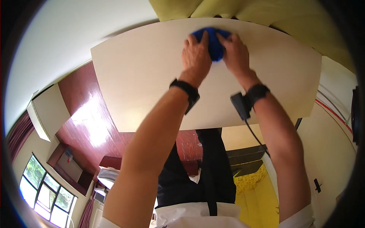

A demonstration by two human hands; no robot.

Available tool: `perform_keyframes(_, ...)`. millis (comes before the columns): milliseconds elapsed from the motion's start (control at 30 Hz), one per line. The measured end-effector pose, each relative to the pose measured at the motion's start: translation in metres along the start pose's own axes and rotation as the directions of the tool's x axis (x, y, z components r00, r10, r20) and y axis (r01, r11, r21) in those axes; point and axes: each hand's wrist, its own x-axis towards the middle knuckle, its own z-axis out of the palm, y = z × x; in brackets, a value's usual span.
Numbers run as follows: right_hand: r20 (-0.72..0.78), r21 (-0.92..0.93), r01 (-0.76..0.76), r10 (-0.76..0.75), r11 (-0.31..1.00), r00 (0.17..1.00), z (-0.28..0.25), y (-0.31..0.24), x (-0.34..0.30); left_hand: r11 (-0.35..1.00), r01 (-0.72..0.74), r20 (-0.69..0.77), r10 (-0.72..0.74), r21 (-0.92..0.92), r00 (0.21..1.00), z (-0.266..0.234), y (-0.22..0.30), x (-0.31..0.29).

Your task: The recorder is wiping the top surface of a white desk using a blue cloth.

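A soft blue item, which looks like a bunched cloth [216,48], lies near the far edge of the pale table [152,87]. My left hand [196,56] grips its left side, the other fingers curled in. From the right, my right hand [235,53] holds the opposite side, fingers bent onto it. The blue surface shows between the two hands, and its exact kind is hard to make out. Both forearms reach forward over the tabletop.
Black bands circle both wrists; a cable [255,135] hangs from the box at the right one. Yellow-green fabric [266,13] borders the table's far edge. A white wall [87,22] stands left, with reddish floor [80,87] below. My legs in black trousers [216,167] are at the near edge.
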Motion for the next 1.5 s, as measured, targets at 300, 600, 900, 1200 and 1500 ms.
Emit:
perform_keyframes(300,0.135,-0.038,-0.023,0.028,0.999,0.99,-0.023,0.047,-0.035,0.99,-0.136,0.113,0.13,0.041,0.985,0.02,0.023,-0.013)
perform_keyframes(600,0.179,0.208,-0.153,0.116,0.966,0.977,-0.007,-0.008,-0.125,0.989,-0.15,0.157,0.145,0.02,0.977,0.005,-0.004,-0.088)
perform_keyframes(900,-0.005,0.153,-0.091,0.093,0.984,0.996,0.008,-0.033,-0.036,0.994,-0.059,0.018,0.058,0.096,0.998,-0.019,-0.023,-0.031)
perform_keyframes(1200,0.235,0.184,0.025,-0.068,0.983,0.97,0.013,-0.063,-0.078,0.972,-0.102,0.152,0.07,0.212,0.986,-0.041,-0.064,-0.087)
perform_keyframes(1500,0.126,0.229,0.067,-0.098,0.971,0.987,0.03,-0.101,-0.092,0.981,0.035,0.073,-0.049,0.19,0.996,-0.043,-0.08,-0.119)
